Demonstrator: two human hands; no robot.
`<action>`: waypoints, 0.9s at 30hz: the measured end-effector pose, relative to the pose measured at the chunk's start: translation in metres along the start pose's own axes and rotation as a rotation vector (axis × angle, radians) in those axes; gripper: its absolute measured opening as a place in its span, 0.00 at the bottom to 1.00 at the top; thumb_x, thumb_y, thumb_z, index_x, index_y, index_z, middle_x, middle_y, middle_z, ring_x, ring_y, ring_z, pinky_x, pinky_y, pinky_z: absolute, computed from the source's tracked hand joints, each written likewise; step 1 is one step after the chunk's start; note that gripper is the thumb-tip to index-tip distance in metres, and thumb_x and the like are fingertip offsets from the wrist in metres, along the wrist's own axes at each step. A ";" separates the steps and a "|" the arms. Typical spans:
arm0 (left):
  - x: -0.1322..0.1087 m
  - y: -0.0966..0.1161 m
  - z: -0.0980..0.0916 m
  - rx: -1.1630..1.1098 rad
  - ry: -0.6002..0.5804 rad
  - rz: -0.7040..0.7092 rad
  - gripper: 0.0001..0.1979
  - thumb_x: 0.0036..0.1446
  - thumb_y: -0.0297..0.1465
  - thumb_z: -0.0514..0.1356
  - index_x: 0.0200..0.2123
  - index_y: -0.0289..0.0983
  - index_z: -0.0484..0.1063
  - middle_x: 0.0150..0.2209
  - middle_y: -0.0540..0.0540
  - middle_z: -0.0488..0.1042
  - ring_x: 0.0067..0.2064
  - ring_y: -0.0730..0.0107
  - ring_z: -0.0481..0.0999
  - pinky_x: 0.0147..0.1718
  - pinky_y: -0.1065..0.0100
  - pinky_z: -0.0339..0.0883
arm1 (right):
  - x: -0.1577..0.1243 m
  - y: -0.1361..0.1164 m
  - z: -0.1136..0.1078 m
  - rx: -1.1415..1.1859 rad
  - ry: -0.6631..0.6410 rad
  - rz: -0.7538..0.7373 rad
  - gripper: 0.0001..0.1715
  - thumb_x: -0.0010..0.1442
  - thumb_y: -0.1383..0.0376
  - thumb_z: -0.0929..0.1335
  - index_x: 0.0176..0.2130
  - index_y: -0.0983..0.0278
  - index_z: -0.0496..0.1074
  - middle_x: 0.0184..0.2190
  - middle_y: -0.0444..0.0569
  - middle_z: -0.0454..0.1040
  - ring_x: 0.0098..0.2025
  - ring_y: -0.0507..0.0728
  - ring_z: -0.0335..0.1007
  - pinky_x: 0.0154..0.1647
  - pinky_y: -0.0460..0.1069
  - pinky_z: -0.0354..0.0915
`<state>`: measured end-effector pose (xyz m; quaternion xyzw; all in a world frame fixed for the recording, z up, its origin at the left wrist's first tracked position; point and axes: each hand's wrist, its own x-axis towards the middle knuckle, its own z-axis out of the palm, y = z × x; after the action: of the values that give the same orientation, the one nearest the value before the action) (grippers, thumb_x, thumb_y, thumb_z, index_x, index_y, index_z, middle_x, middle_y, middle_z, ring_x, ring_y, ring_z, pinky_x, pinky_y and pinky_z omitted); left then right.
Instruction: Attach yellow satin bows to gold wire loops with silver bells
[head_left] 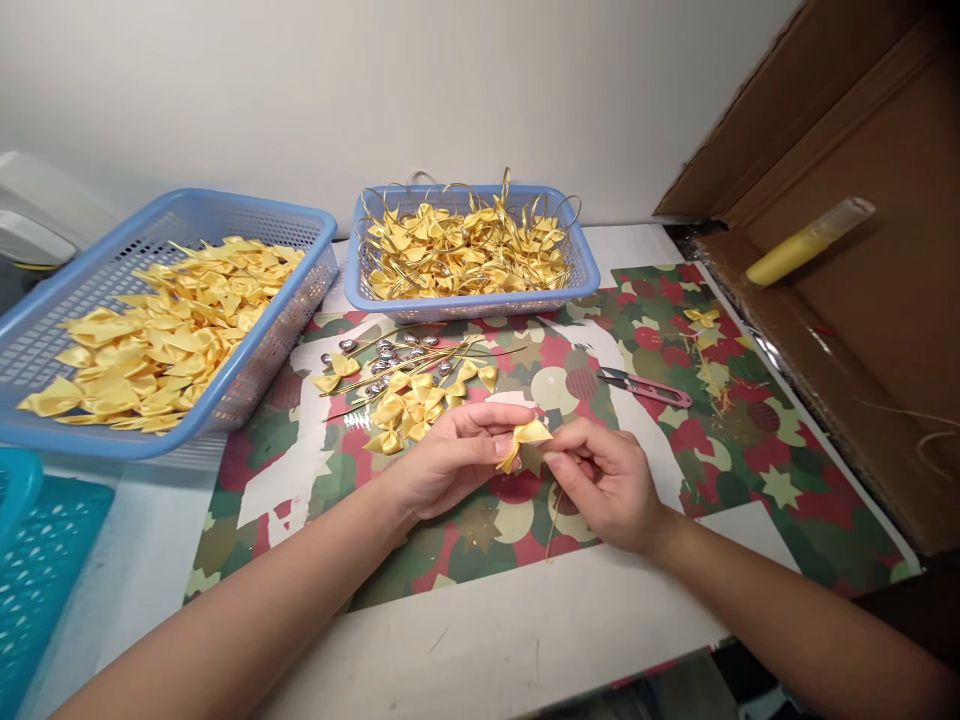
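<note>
My left hand and my right hand meet over the patterned paper, both pinching one yellow satin bow between their fingertips. A thin gold wire hangs down below my right hand. Just beyond my hands lies a small pile of yellow bows with gold wires and silver beads. Small red-handled snips lie to the right of that pile.
A blue basket of plain yellow bows stands at the left. Another blue basket with wired bows is at the back centre. A teal basket sits at the near left. A brown cardboard box with a yellow tube fills the right.
</note>
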<state>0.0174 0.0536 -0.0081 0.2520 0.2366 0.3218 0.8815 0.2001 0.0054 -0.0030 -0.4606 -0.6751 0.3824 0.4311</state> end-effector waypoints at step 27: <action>0.000 0.000 0.000 0.021 0.023 -0.023 0.13 0.41 0.27 0.74 0.34 0.38 0.83 0.27 0.50 0.78 0.27 0.78 0.73 0.31 0.75 0.65 | 0.001 -0.001 -0.002 -0.025 -0.019 -0.021 0.08 0.61 0.71 0.63 0.29 0.61 0.63 0.14 0.33 0.50 0.13 0.45 0.46 0.14 0.42 0.47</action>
<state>0.0171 0.0531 -0.0083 0.2548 0.2527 0.3122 0.8796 0.2016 0.0059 -0.0012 -0.4551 -0.6889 0.3737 0.4227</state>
